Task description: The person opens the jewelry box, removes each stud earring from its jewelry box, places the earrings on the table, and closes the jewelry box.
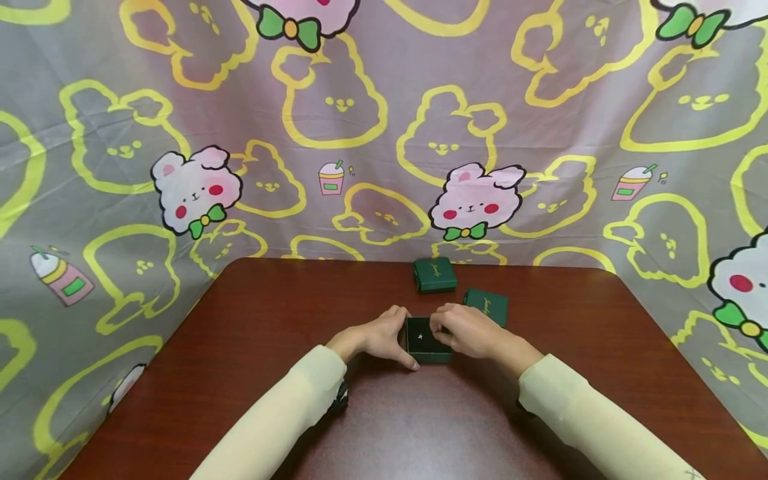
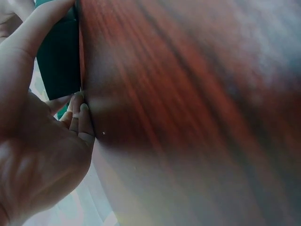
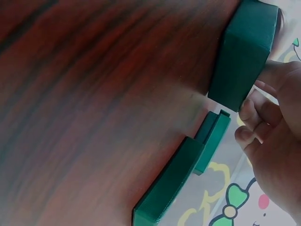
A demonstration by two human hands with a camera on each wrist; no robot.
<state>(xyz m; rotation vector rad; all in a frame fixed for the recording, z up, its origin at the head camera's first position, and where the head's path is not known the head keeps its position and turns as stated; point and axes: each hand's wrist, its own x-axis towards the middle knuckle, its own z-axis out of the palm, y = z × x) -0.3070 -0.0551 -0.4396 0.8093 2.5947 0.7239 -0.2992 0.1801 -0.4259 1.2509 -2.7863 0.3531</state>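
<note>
One left hand (image 1: pixel 383 335) grips the box (image 1: pixel 433 358) at nine o'clock, likely steadying it; right hand (image 1: pixel 471 329), at three: grip unclear.

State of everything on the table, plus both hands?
Open box: lidless, black insert exposed
Small silvery piece: on insert
Far green box: looks closed, lettering up
Nearer green piece: lettering up, partly hidden
Left hand: gripping open box's left side
Right hand: curled over box's right side; grasp unclear
</note>
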